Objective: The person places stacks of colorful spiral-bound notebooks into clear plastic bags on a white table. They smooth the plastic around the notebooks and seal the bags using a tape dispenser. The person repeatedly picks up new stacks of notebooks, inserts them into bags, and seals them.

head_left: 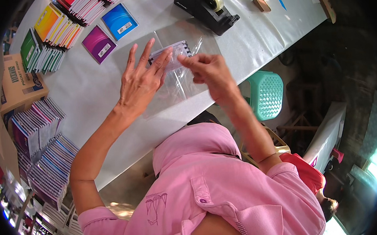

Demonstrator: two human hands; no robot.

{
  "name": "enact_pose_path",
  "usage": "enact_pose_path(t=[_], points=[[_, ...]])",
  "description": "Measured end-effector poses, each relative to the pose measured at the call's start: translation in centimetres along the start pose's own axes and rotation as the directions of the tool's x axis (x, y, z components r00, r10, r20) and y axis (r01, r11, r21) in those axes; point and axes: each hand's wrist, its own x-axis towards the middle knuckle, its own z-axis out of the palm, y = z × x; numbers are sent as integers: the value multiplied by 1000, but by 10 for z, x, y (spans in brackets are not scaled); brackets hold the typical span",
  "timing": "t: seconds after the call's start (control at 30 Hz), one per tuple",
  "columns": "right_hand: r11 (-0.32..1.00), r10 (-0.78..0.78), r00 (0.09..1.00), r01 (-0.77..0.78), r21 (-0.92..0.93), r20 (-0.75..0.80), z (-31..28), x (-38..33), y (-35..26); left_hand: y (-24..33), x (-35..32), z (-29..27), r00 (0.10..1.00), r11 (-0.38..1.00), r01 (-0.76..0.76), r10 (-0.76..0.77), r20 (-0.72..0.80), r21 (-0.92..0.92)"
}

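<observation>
A small spiral-bound notebook (169, 52) with a pale face lies on the table in front of me, with clear plastic film (177, 64) over it. My left hand (141, 79) has its fingers spread, and its fingertips touch the notebook's left side. At the other side, the fingers of my right hand (210, 72) are pinched together at the film's edge; part of that grip is hidden. More transparent sheet (165, 102) lies flat beneath both hands. Just beyond them are a purple notebook (99, 44) and a blue notebook (119, 22).
A black tape dispenser (207, 10) stands at the far side, with a small brown block (261, 5) to its right. Stacked notebooks (52, 166) and a cardboard box (20, 83) line the left. A green stool (267, 95) stands beyond the table's near edge; another person (303, 170) is behind at right.
</observation>
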Motion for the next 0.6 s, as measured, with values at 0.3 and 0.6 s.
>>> enact_pose_path(t=[0.3,0.6], points=[[995,-54,965,30,-95,-256,15,1,64,-4,1,1,999,1000,12,-11,47,-17],[795,-361,918,210,-568,-166,12,21,83,-26,30,27,945,753,298,-146,292,-587]])
